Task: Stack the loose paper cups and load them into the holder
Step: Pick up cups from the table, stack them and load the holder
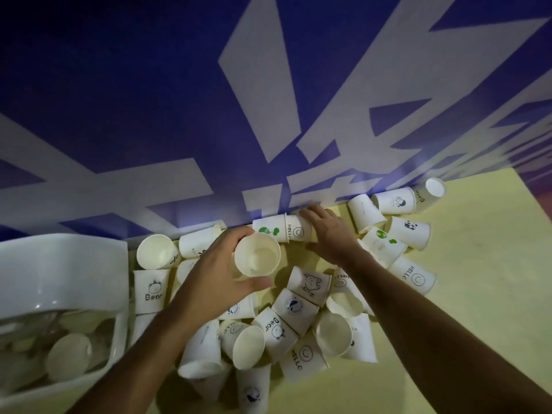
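Several loose white paper cups (294, 306) with small printed pictures lie scattered on a pale yellow table (466, 264). My left hand (215, 273) grips one upright cup (257, 254) by its side, its open mouth facing me. My right hand (327, 231) reaches over a short nested stack of cups (280, 230) that lies on its side against the wall, fingers curled round its "HELLO" end. The white holder (64, 265) stands at the left, with cups (68, 357) visible through its clear lower part.
A blue wall (149, 100) with large white lettering rises right behind the table's far edge. More cups (397, 201) lie along the wall at the right. Bare table shows at the right and front right.
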Action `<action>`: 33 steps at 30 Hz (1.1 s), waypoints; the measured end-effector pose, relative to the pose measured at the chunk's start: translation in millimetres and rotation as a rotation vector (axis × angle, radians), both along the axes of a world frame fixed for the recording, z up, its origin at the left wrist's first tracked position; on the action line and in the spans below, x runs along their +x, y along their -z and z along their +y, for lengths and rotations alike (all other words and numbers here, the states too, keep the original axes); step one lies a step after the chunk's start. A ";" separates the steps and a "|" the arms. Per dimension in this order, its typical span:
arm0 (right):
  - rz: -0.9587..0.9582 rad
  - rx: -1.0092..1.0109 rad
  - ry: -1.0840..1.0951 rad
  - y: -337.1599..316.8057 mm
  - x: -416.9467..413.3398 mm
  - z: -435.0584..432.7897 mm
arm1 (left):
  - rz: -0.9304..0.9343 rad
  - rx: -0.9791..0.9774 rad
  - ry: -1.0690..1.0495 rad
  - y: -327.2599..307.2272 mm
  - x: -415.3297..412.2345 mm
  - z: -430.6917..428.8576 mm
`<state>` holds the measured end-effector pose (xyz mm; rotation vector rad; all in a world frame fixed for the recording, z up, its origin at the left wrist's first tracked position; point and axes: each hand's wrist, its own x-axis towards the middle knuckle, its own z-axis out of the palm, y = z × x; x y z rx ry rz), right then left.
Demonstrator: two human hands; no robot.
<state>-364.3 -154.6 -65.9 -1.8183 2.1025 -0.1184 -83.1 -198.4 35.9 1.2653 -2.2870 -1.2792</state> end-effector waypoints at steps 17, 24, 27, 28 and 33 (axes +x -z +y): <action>-0.390 -0.428 0.348 -134.7 110.6 89.3 | 0.256 0.031 -0.229 -17.6 101.1 34.1; -0.467 -0.502 0.258 -160.1 271.4 92.5 | 0.340 0.040 -0.314 -26.3 241.6 58.4; -0.496 -0.480 0.204 -155.8 328.9 90.1 | 0.403 0.048 -0.358 -25.7 294.4 67.8; -0.498 -0.472 0.183 -153.0 345.9 87.7 | 0.409 0.041 -0.379 -23.8 310.4 70.0; -0.545 -0.467 0.132 -140.5 405.3 77.6 | 0.347 0.013 -0.427 -4.7 360.7 75.0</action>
